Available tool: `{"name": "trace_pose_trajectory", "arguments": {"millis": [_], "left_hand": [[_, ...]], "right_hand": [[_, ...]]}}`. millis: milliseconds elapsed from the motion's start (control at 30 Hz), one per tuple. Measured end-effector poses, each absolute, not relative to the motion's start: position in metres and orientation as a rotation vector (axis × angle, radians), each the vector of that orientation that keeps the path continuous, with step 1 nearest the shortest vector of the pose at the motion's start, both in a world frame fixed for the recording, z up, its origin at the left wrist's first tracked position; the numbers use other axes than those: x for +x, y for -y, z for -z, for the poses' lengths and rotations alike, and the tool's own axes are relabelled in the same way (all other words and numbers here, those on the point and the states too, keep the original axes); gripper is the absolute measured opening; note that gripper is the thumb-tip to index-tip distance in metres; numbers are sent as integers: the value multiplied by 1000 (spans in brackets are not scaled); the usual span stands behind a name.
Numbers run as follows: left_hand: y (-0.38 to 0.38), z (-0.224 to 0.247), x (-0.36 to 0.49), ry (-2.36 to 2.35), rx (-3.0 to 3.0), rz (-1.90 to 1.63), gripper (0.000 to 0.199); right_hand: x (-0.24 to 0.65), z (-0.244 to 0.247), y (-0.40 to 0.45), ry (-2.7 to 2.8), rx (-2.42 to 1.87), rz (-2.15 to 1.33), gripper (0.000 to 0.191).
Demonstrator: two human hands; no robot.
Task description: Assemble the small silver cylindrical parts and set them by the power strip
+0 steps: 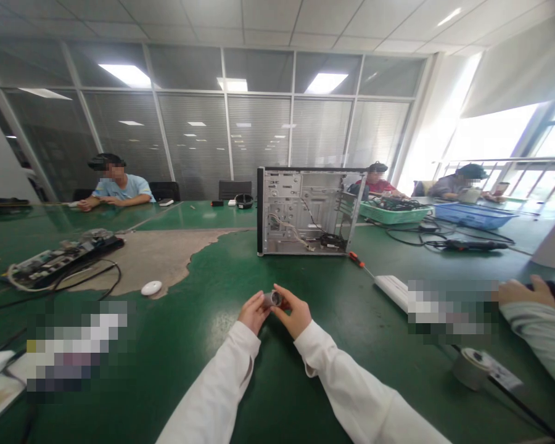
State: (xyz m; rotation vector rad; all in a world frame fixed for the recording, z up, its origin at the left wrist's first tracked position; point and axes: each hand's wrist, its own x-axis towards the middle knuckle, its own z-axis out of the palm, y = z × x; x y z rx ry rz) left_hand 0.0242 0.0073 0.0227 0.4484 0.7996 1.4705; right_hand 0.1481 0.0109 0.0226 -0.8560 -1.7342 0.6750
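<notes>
Both hands meet over the green table [203,382], in front of the computer case. Between them is a small grey cylinder [269,300] with a round end turned toward the right; its exact kind is too small to make out. My left hand [253,313] grips its left side with the fingers closed. On the other side, the thumb and fingers of my right hand [296,313] pinch it near the round end. Behind the hands an open-sided computer case [284,213] stands upright, with loose cables inside. A screwdriver [357,259] with an orange and black handle lies by its right corner.
To the right is a white power strip [392,291], with a co-worker's hand [527,293] beyond it. Green basket [395,213] and blue basket [472,216] stand farther back. Electronic parts [65,256] and a white oval object [151,288] lie left. Other people sit across the table.
</notes>
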Motion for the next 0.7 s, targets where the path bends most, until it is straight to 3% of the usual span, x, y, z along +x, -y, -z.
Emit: {"name": "trace_pose_trajectory", "arguments": {"millis": [100,267,700], "left_hand": [[-4,-26,26,-745,480,-1385,13],[3,-33,27,-701,461,-1295,25],[2,-37,27,-713,393,-1358,20]], "right_hand": [[147,-25,-8,1780,-831,-601,51],[144,-34,2,1889,-775,-461,36],[142,-40,8,1998,-690,-393,37]]}}
